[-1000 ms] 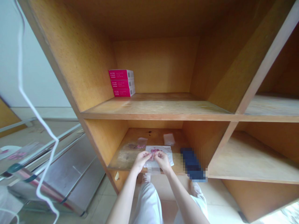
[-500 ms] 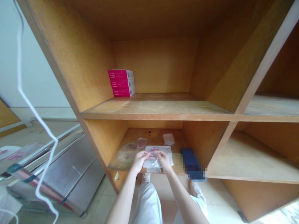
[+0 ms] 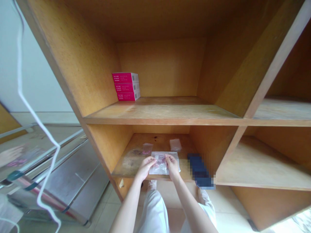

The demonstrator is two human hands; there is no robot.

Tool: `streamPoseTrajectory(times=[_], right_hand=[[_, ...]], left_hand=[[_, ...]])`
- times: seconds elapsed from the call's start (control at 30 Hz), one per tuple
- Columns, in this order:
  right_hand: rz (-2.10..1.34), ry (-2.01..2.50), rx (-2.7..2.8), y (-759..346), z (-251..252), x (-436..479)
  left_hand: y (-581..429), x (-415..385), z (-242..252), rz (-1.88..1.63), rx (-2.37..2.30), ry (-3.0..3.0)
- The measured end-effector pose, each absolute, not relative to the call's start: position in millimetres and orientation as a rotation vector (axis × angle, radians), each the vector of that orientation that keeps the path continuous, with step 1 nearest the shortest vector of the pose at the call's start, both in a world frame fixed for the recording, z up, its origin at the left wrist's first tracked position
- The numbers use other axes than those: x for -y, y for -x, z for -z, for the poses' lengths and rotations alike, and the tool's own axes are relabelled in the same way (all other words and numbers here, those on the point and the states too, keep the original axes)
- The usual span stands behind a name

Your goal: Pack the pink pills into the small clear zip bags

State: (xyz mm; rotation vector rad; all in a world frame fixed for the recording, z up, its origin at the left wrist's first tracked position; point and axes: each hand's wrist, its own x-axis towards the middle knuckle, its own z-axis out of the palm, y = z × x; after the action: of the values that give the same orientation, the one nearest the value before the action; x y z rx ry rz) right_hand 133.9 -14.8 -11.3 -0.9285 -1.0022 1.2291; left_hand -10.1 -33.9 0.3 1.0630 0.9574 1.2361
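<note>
A clear plastic bag [image 3: 160,164] with a little pink material in it lies between my hands, above a white sheet [image 3: 176,155] at the front of the lower shelf. My left hand [image 3: 146,165] pinches its left side between thumb and fingers. On the other side, my right hand [image 3: 172,165] has its fingers closed at the bag's right edge. Behind my left hand rests a small clear bag [image 3: 147,149] holding several pink pieces. Another small clear bag [image 3: 175,145] lies flat farther back on the right.
Three stacked pink boxes [image 3: 126,86] stand on the upper shelf [image 3: 165,110]. A dark blue item [image 3: 198,166], partly pixelated, lies right of my hands. To the left are a metal cart [image 3: 70,174], a hanging white cable [image 3: 46,129] and another person's hand [image 3: 11,155].
My right hand has shifted slightly right, away from my left. The bag's lower end no longer hangs over the shelf edge. At far left, another person's hand has come into view.
</note>
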Motion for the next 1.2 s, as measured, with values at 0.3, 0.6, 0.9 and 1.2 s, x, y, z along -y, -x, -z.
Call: streamPoseTrajectory(times=[0.3, 0.6, 0.9, 1.2], right_hand=[[-1.274, 0.856, 0.961, -132.8, 13.6, 13.9], [-1.167, 0.884, 1.017, -133.2, 16.4, 12.8], [-1.134, 0.903, 1.004, -135.7, 10.7, 14.1], [-1.138, 0.893, 0.95, -136.1, 10.1, 14.6]], left_hand=[[11.6, 31.8, 3.6, -1.297, -1.004, -1.119], [10.9, 30.6, 2.4, -1.308, -1.026, -1.14], [9.1, 37.7, -2.8, -1.147, -0.979, -1.214], [12.0, 38.4, -5.9, -1.168, -0.97, -1.158]])
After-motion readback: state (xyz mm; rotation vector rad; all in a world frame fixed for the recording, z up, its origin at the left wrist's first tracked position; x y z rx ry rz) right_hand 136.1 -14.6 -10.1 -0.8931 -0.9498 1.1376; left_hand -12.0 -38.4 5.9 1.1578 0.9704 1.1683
